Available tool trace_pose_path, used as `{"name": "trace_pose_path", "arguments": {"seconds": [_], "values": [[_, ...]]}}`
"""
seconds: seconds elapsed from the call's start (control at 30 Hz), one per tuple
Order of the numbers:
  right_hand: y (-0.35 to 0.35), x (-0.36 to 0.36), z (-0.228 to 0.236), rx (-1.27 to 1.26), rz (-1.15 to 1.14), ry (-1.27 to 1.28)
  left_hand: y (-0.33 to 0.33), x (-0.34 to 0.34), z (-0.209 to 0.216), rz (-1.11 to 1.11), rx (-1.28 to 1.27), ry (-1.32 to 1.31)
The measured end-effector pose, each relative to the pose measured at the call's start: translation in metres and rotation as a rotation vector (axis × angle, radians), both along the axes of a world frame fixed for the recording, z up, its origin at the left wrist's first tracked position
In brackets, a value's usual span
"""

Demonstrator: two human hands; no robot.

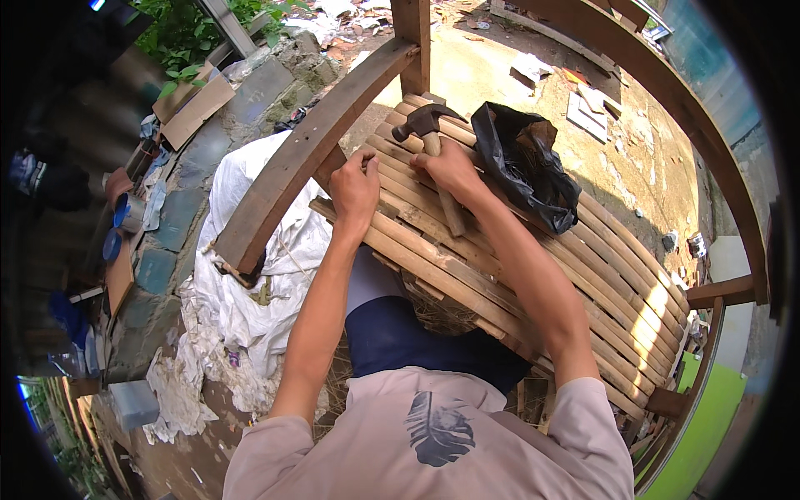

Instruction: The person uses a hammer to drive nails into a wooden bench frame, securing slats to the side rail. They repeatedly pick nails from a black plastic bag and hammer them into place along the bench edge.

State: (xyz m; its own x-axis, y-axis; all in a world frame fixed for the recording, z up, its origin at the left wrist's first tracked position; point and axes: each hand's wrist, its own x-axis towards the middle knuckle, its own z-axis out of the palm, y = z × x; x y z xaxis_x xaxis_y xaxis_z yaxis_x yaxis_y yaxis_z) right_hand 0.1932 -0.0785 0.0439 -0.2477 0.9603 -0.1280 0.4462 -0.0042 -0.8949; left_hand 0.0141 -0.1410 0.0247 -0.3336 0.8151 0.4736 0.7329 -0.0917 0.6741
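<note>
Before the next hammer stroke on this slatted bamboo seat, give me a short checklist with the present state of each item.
1. Right hand grips the hammer by its wooden handle, close under the head: ok.
2. Left hand presses on the bamboo slats beside the curved wooden armrest, apart from the hammer head: ok.
3. Nail or pin under the left fingers: cannot tell, hidden by the hand.
4. Black plastic bag lies on the slats right next to the hammer, crowding the swing: not ok.
5. Slats lie side by side, none visibly lifted near the hands: ok.
</note>
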Motion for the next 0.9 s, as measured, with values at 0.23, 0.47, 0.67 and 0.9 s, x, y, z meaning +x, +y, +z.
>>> {"name": "trace_pose_path", "arguments": {"seconds": [0.23, 0.47, 0.67, 0.9], "values": [[0.007, 0.005, -0.020, -0.236, -0.031, 0.489, 0.005, 0.006, 0.009, 0.092, -0.296, 0.162], [0.006, 0.007, -0.021, -0.262, -0.029, 0.581, 0.019, 0.010, 0.019, 0.131, -0.459, 0.218], [0.013, 0.001, -0.036, -0.233, -0.038, 0.576, 0.018, 0.012, 0.016, 0.153, -0.448, 0.185], [0.013, 0.000, -0.035, -0.216, 0.001, 0.543, 0.021, 0.010, 0.007, 0.146, -0.396, 0.198]]}}
